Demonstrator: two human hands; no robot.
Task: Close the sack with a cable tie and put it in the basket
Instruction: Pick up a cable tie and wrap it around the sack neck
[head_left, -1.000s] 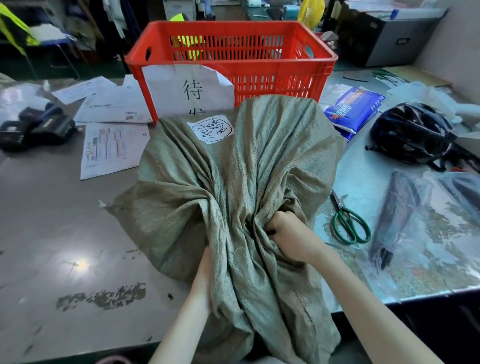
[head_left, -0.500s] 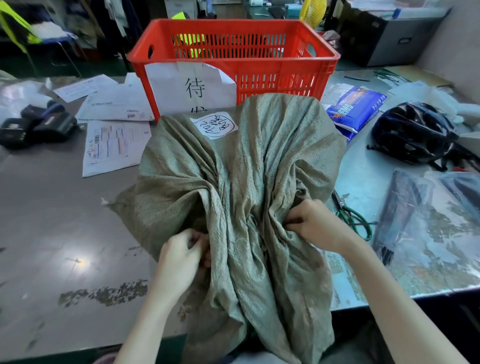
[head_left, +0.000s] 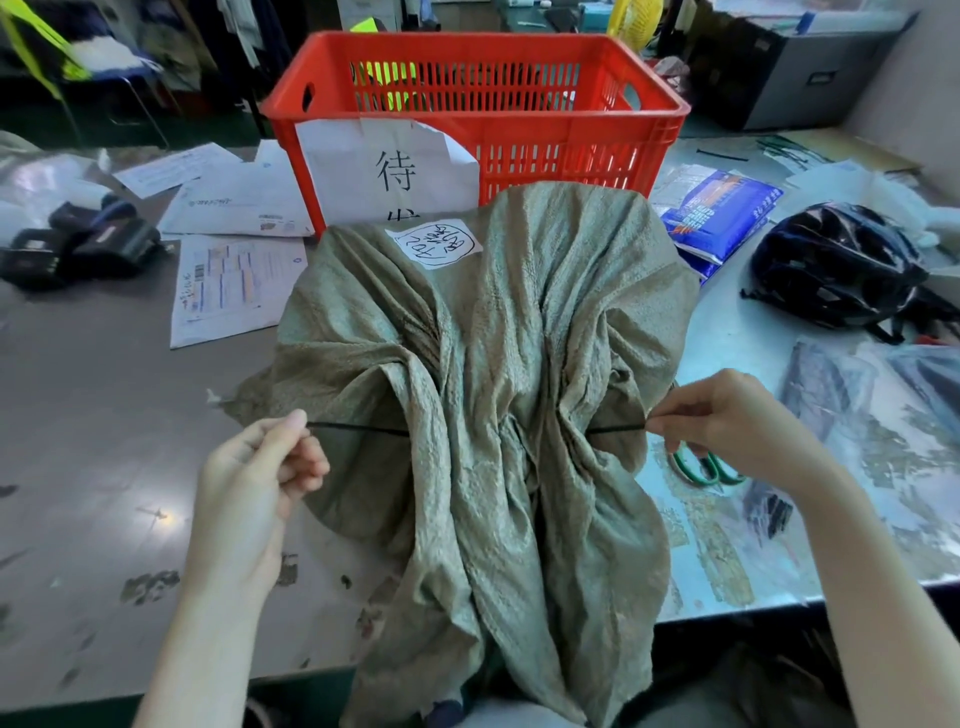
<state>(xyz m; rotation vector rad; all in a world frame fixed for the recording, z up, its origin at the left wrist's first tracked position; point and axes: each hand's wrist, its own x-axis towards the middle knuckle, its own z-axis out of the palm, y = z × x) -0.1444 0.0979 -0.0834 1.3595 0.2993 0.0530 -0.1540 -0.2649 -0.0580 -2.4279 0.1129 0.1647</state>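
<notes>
A grey-green woven sack (head_left: 488, 332) lies on the table, its gathered neck hanging over the near edge. A white label with handwriting (head_left: 435, 243) is stuck on its top. A thin black cable tie (head_left: 358, 429) runs under the bunched neck and sticks out on both sides. My left hand (head_left: 257, 480) pinches its left end and my right hand (head_left: 727, 426) pinches its right end. The red plastic basket (head_left: 467, 52) stands right behind the sack, with a paper sign on its front.
Green-handled scissors (head_left: 701, 467) lie partly under my right hand. A black helmet (head_left: 836, 265) and blue packets (head_left: 719, 213) are at the right. Papers (head_left: 228, 286) and a black device (head_left: 83, 247) are at the left.
Both hands have left the sack's folds and moved outward. Each now holds one end of the cable tie, drawn out on either side of the neck.
</notes>
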